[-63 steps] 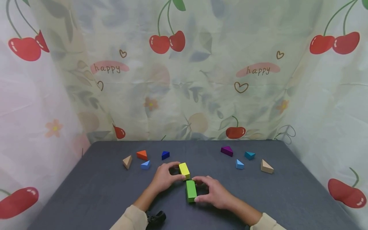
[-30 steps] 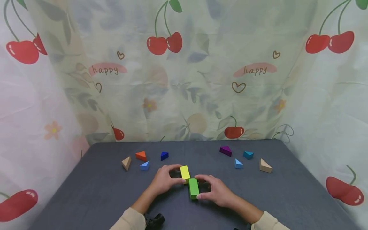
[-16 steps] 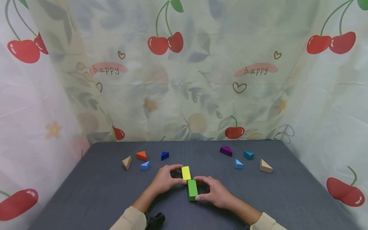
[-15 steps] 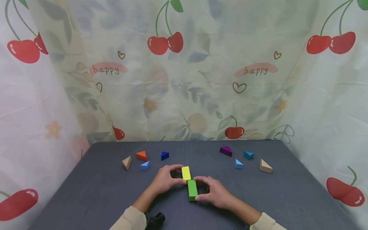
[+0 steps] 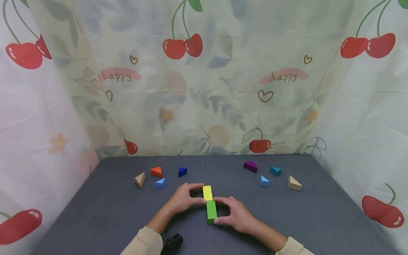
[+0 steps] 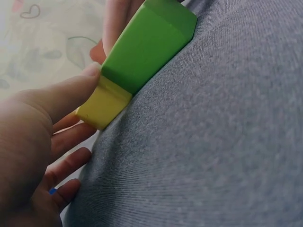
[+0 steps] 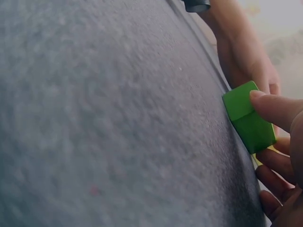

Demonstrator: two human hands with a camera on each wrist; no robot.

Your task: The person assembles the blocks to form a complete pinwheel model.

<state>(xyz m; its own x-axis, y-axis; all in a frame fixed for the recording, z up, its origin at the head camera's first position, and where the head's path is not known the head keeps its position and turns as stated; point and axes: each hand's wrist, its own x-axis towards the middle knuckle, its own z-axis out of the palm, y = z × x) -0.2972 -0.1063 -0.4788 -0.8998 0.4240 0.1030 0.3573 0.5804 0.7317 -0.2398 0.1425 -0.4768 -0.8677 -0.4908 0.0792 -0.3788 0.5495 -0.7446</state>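
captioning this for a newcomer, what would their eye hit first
Probably the bright yellow block and green block, end to end near the middle of the table, each pinched by fingers. Then the red cherries printed on the cloth behind, and the small colored wedges in two groups towards the table's far edge.

**Pinches formed at the green block (image 5: 211, 211)**

The right hand (image 5: 238, 215) is curled round the green block, thumb (image 5: 224, 220) laid at its near end, forefinger (image 5: 224, 200) at its far end. Beyond and left of it, the left hand (image 5: 184, 199) is held in a pinch, other fingers (image 6: 71, 163) loosely spread. Both forearms (image 5: 159, 219) are angled in from its near side.
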